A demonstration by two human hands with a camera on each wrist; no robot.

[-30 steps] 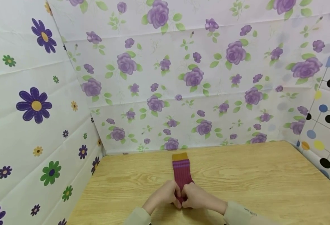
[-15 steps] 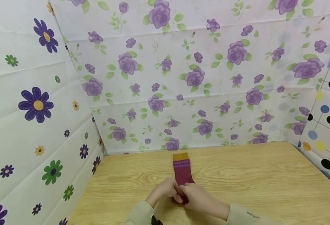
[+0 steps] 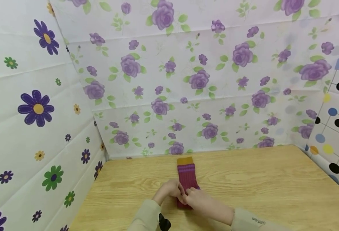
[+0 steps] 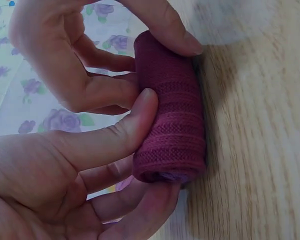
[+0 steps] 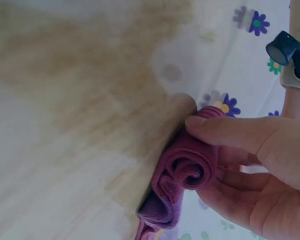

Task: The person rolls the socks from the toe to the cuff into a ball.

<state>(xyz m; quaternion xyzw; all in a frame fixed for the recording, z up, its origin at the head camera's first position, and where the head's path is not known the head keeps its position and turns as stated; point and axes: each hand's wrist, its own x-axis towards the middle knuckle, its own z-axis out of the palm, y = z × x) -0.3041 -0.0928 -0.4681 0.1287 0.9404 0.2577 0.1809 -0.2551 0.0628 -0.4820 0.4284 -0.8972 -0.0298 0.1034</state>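
On the wooden table in the head view lies a maroon ribbed sock [image 3: 186, 178] with a mustard cuff [image 3: 185, 161] and purple stripes, its cuff end toward the back wall. The near end is coiled into a tight roll [image 4: 172, 115], whose spiral end [image 5: 190, 167] faces the right wrist camera. My left hand [image 3: 171, 189] grips one end of the roll, thumb on the near side and fingers around the end. At the other end, my right hand [image 3: 201, 199] holds the roll between thumb and fingers. The hands nearly meet over the sock.
The wooden tabletop [image 3: 244, 179] stretches to both sides of the sock. Patterned sheets enclose it: purple roses on the back wall [image 3: 163, 64], daisies at left [image 3: 36, 144], dots at right [image 3: 334, 134]. A black device [image 3: 164, 222] sits at the left wrist.
Both hands have shifted on the rolled end, the left one slightly forward, and more of the maroon roll shows below the fingers. The cuff end stays in place.
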